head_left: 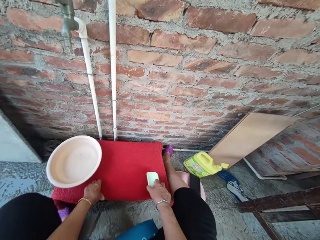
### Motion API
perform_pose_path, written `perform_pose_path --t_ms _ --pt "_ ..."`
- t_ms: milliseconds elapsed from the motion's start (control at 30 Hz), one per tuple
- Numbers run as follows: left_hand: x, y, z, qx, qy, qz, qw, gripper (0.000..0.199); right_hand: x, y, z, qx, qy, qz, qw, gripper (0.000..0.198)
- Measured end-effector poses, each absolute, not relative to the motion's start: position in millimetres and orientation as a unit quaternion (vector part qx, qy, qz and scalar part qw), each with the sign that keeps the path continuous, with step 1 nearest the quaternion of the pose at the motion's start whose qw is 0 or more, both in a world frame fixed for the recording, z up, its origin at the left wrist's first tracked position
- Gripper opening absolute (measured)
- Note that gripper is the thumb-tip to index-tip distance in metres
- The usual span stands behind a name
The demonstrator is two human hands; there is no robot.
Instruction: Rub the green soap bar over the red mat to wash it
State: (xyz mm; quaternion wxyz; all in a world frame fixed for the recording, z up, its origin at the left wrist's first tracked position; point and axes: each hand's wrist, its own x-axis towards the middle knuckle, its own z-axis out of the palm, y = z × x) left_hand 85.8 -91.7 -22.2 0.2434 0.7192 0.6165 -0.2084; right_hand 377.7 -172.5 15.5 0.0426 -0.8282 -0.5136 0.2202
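A red cloth (127, 170) with a rough, towel-like surface lies spread over a low rectangular support in front of me. My left hand (93, 191) is closed on its near edge, just right of a pale round basin (78, 161), which stands on the left end of the cloth. On the cloth's right part, my right hand (159, 192) grips a pale green bar of soap (151, 178) by its near end. The soap's far end rests on or just over the red surface; I cannot tell which. What lies beneath the cloth is hidden.
A tap (65, 15) and white pipes (112, 64) run along the brick wall. Right of my leg stand a yellow-green jug (202, 164), a leaning board (251, 134), slippers (234, 188) and a wooden frame (280, 199). The floor looks wet at left.
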Motion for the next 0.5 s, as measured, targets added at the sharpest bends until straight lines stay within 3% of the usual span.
perform_pose_path --t_ms 267,367,500 --pt "83.6 -90.5 -29.3 0.722 0.614 -0.207 0.244 0.058 238.4 -119.9 -7.2 -0.723 -0.659 0.207 -0.009 0.038" --pt "84.0 -89.9 -28.9 0.722 0.613 -0.209 0.244 0.059 240.4 -110.8 -9.7 -0.709 -0.672 0.211 -0.016 0.040" --pt "85.9 -89.1 -24.2 0.720 0.614 -0.214 0.242 0.059 305.4 -117.1 -4.1 -0.796 -0.578 0.180 -0.020 0.037"
